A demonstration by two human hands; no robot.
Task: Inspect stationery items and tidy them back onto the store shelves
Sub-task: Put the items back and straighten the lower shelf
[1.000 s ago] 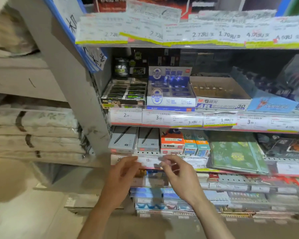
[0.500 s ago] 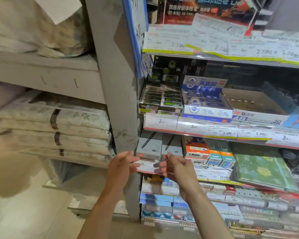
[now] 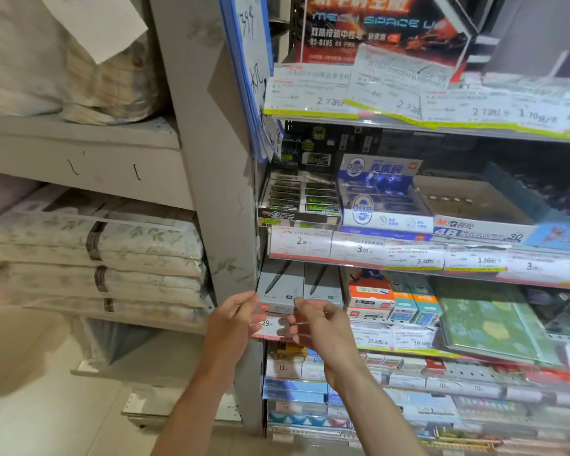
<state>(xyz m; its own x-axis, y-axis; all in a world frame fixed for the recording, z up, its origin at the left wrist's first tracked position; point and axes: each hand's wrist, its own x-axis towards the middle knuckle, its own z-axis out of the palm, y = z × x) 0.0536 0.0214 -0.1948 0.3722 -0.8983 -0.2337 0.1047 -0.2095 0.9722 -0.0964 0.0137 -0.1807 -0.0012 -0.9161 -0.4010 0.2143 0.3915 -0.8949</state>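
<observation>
Two flat grey pen boxes lie side by side at the left end of a shelf, the left grey pen box (image 3: 278, 286) beside the second grey box (image 3: 323, 284). My left hand (image 3: 234, 324) has its fingertips on the left box's front left corner. My right hand (image 3: 323, 327) pinches its front right corner, so the box sits between both hands. Under my fingers runs the shelf's price-label strip (image 3: 272, 324), partly hidden.
Orange and teal small boxes (image 3: 392, 301) and a green notebook pack (image 3: 487, 324) lie to the right. Eraser display boxes (image 3: 382, 199) fill the shelf above. A grey upright post (image 3: 208, 159) stands at the left, with folded bedding packs (image 3: 96, 255) beyond it.
The view swung left and moved closer. Both hands rose from the price-label strip to the front corners of the left grey pen box.
</observation>
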